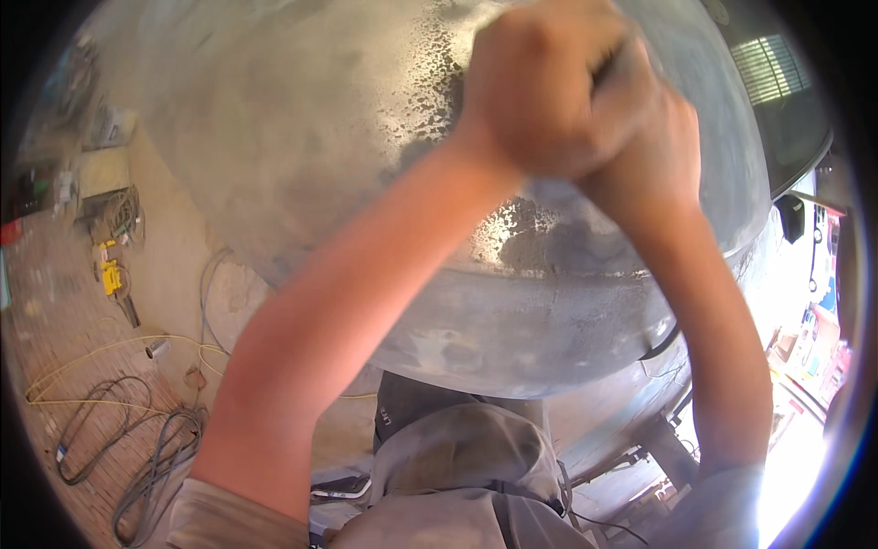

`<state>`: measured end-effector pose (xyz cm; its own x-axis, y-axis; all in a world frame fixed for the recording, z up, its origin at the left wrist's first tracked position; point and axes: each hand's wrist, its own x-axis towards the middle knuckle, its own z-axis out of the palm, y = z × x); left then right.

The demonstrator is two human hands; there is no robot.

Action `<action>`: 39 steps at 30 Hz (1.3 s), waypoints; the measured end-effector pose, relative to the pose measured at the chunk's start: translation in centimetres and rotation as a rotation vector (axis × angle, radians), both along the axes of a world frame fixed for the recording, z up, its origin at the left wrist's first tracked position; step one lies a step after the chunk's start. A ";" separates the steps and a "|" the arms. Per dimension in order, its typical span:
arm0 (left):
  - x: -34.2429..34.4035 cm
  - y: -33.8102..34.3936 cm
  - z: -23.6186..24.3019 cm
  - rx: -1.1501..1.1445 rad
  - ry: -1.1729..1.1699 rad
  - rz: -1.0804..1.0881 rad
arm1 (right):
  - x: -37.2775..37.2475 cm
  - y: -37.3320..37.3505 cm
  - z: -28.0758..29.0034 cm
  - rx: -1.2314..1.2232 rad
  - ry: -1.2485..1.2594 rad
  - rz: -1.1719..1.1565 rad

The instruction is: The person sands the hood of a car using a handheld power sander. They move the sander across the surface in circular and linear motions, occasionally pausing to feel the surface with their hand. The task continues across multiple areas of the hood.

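A large, rounded grey metal panel point(302, 156), like part of a vehicle's body, fills the upper middle. Its surface is dull, with bright, speckled bare patches and darker stains. Over its upper right my two hands come together, slightly smeared by motion. My left hand point(549, 91) is closed, its back toward me and its fingers curled. Against it, partly covered, is my right hand point(654, 151), also closed. Whatever the hands grip is hidden behind the fingers. Both bare forearms reach up from the lower edge.
On the floor at left lie coiled dark cables point(165, 457), a thin yellow cord point(91, 361) and a yellow-and-black tool point(112, 276). A box-like object point(105, 172) stands farther off. Dark glass point(777, 87) borders the panel at right. A dark metal frame point(672, 448) sits low at right.
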<state>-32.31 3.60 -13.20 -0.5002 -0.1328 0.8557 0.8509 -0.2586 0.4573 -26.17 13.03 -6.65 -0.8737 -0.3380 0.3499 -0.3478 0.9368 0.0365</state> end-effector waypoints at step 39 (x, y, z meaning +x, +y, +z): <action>-2.4 -4.3 2.6 -0.124 -0.030 -0.004 | -1.8 -1.1 0.0 0.237 -0.194 -0.181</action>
